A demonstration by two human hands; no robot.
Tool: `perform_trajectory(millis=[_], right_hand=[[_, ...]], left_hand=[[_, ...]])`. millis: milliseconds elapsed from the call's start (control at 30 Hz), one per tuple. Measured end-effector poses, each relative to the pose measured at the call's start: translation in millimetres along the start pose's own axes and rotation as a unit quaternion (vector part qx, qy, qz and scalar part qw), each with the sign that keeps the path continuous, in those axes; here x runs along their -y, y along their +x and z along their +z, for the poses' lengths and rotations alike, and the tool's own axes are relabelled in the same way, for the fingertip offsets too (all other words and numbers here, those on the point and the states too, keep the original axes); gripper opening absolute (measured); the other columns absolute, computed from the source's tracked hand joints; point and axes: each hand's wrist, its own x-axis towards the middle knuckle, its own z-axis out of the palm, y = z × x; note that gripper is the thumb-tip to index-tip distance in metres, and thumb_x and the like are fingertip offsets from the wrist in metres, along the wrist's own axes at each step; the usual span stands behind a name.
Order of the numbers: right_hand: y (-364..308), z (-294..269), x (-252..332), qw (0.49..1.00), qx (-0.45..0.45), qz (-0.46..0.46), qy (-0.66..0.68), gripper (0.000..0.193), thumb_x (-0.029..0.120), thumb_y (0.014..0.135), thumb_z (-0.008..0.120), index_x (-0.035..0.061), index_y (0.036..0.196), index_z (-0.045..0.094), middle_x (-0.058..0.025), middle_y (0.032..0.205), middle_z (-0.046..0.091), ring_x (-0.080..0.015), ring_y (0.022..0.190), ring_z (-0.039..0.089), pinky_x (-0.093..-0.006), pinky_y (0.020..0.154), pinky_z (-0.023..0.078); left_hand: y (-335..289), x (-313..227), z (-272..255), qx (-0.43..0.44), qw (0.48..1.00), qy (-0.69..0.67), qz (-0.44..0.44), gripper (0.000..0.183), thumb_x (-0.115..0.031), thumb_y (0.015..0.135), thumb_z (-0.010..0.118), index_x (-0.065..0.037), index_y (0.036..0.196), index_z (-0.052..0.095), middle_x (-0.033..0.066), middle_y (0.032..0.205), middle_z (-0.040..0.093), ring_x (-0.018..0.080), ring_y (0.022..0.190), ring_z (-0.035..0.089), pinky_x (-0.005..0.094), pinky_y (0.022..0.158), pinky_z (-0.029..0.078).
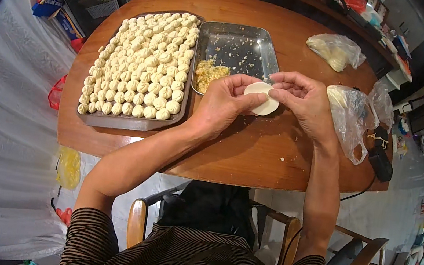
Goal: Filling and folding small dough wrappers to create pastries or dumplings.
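Observation:
A thin round dough wrapper (266, 108), pale and flat, is held up above the table between my two hands. My left hand (221, 99) grips its left side, thumb lying across the front. My right hand (304, 101) pinches its upper right edge with thumb and fingers. Just beyond my left hand, a heap of crumbly yellowish filling (210, 72) sits in the near left corner of a metal tray (238, 44). Left of that, small pleated dumplings (147, 72) in tight rows cover a large dark tray (137, 125).
On the right of the wooden table (251, 162) lie a plastic bag with pale rounds (336, 49), another clear bag (348, 116) and a black device (380, 164) with a cable. Wooden chairs (353, 263) stand at the near edge. A white curtain (5, 119) hangs at left.

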Motion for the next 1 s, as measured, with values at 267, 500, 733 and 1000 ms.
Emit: perform_trajectory(millis=[267, 500, 733, 1000], right_hand=[[13.2, 1.1, 0.8, 0.967, -0.142, -0.135, -0.165, 0.03, 0.013, 0.095, 0.076, -0.0051, 0.119, 0.072, -0.0138, 0.102, 0.073, -0.0175, 0.089, 0.071, -0.0291, 0.079, 0.057], [-3.0, -19.8, -15.3, 0.891, -0.198, -0.025, -0.407, 0.037, 0.031, 0.094, 0.079, -0.0033, 0.109, 0.075, -0.02, 0.094, 0.072, -0.0317, 0.086, 0.072, -0.0423, 0.081, 0.057], [4.4, -10.9, -20.3, 0.971, -0.121, 0.097, -0.184, 0.027, 0.025, 0.098, 0.077, -0.0016, 0.104, 0.073, 0.0003, 0.072, 0.064, -0.0045, 0.053, 0.055, -0.0223, 0.047, 0.048], [46.2, 18.6, -9.8, 0.993, -0.088, 0.035, -0.071, 0.032, 0.028, 0.097, 0.079, -0.0027, 0.103, 0.071, 0.002, 0.073, 0.063, -0.0035, 0.054, 0.055, -0.0213, 0.047, 0.048]], left_hand=[[8.7, -25.7, -11.7, -0.093, 0.993, 0.012, 0.072, 0.026, -0.008, 0.097, 0.074, 0.003, 0.12, 0.07, 0.0109, 0.105, 0.078, 0.0135, 0.09, 0.074, 0.0242, 0.077, 0.059], [17.9, -61.1, -51.4, -0.135, 0.978, -0.064, 0.145, 0.03, -0.008, 0.096, 0.076, 0.004, 0.122, 0.066, 0.0123, 0.111, 0.075, 0.0169, 0.096, 0.074, 0.029, 0.083, 0.062], [18.8, -57.8, -68.7, -0.163, 0.975, -0.052, 0.141, 0.033, -0.005, 0.097, 0.074, 0.005, 0.126, 0.064, 0.0128, 0.112, 0.075, 0.0165, 0.095, 0.075, 0.0286, 0.083, 0.064], [10.3, -61.5, -69.5, -0.169, 0.971, -0.052, 0.161, 0.031, -0.007, 0.097, 0.075, 0.004, 0.124, 0.065, 0.0114, 0.109, 0.076, 0.0146, 0.094, 0.074, 0.0285, 0.082, 0.064]])
